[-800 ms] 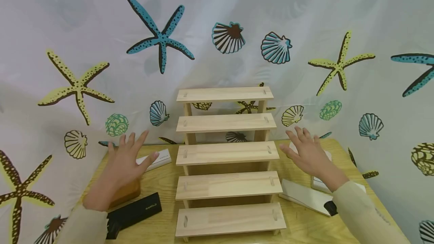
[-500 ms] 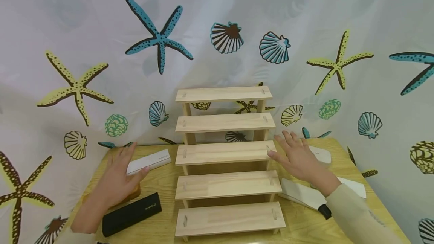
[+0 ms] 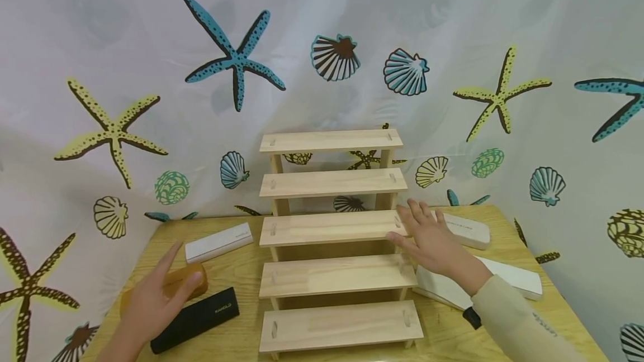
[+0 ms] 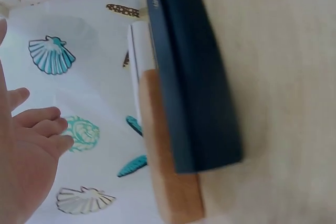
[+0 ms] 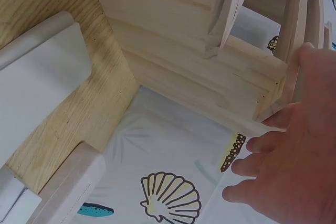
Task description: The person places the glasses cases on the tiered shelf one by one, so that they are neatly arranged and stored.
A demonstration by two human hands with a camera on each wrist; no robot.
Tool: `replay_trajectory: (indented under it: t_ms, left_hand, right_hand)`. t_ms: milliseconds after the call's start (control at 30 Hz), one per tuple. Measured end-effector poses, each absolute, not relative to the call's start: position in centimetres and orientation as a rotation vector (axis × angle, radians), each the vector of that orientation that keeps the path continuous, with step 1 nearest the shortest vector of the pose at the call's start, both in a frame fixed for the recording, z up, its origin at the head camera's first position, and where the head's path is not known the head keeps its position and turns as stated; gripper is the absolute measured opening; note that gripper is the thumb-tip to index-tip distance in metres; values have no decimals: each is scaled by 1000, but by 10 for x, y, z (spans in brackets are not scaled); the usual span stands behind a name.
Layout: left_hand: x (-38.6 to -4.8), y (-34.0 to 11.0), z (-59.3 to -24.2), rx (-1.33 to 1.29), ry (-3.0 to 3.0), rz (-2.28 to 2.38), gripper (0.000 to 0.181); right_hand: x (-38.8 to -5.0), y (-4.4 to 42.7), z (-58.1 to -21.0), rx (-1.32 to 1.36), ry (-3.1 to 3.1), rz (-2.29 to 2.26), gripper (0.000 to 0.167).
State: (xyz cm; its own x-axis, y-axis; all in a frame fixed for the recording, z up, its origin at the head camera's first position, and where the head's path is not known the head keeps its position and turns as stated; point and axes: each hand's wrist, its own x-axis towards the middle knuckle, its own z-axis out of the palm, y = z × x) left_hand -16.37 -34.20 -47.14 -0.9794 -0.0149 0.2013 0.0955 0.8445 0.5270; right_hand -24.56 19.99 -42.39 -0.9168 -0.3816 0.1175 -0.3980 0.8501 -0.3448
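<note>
A stepped wooden display rack with several plank shelves stands mid-table. My right hand is at the right end of its middle shelf, fingers spread and pointing forward. In the right wrist view the thumb lies at a shelf edge; whether it touches, I cannot tell. My left hand hovers over the left side, thumb and index finger apart, holding nothing. Nearest to it are a black case shaped like an eyeglass case and a brown case, partly hidden by the hand. A white case lies behind them.
Right of the rack lie more white cases: one at the back, one on the right, and one near the front partly behind my forearm. A patterned curtain with shells and starfish hangs behind the wooden table.
My right hand has moved left and slightly down from beside the rack to its middle shelf. My left hand has dropped down toward me and left, uncovering the white and brown cases. The rack stays put.
</note>
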Motion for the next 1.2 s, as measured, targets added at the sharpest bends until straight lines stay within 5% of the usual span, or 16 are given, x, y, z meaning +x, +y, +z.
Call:
replay_trajectory:
  t_ms: [367, 633, 1200]
  left_hand:
    - [-141, -355, -500, 295, -2703, -1156, 80]
    - [-136, -368, -514, 616, -2803, -1377, 101]
    - [-140, -387, -539, 575, -2927, -1486, 116]
  right_hand:
    - [-247, 200, -425, 643, -2971, 569, 82]
    - [-246, 200, -426, 633, -2978, 582, 81]
    - [-247, 199, -427, 629, -2987, 585, 81]
